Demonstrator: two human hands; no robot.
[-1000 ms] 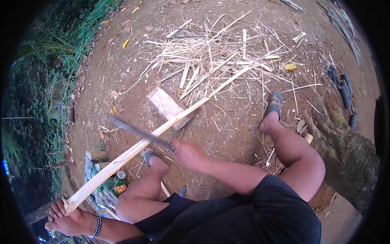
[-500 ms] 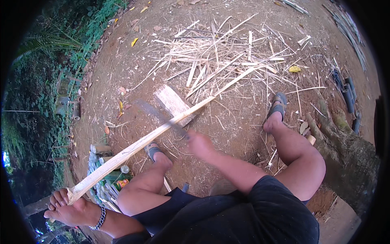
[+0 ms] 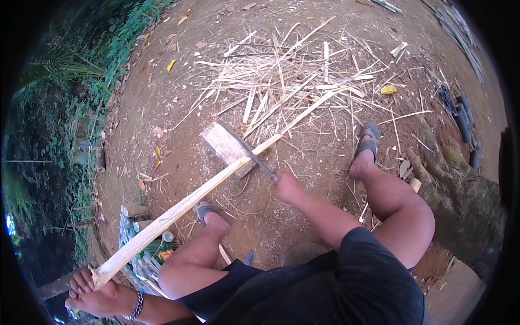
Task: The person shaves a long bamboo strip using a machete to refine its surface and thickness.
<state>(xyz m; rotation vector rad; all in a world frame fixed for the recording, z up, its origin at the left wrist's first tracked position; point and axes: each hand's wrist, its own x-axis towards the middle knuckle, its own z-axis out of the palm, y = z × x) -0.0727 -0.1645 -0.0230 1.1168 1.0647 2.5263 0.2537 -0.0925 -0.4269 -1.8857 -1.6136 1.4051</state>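
My left hand (image 3: 97, 297) is closed round the near end of a long pale split-bamboo strip (image 3: 179, 208) at the lower left. The strip runs up and to the right, crossing a squared wooden block (image 3: 223, 142) on the ground, and its far end reaches the pile of shavings. In my right hand (image 3: 288, 187) is the handle of a long-bladed knife (image 3: 242, 142), a machete by its look. Its blade lies across the strip above the block, seen nearly edge-on; whether it touches the strip I cannot tell.
A heap of pale slivers (image 3: 287, 81) spreads over the dirt ahead. Bottles and bamboo tubes (image 3: 142, 222) stand by my left leg. At the right lie a thick log (image 3: 466, 195) and dark tubes (image 3: 463, 122). Both sandalled feet (image 3: 369, 141) flank the block.
My right hand and the knife have moved right and slightly up along the strip, and the blade has turned more edge-on. The left hand keeps its hold, with the view shifted slightly.
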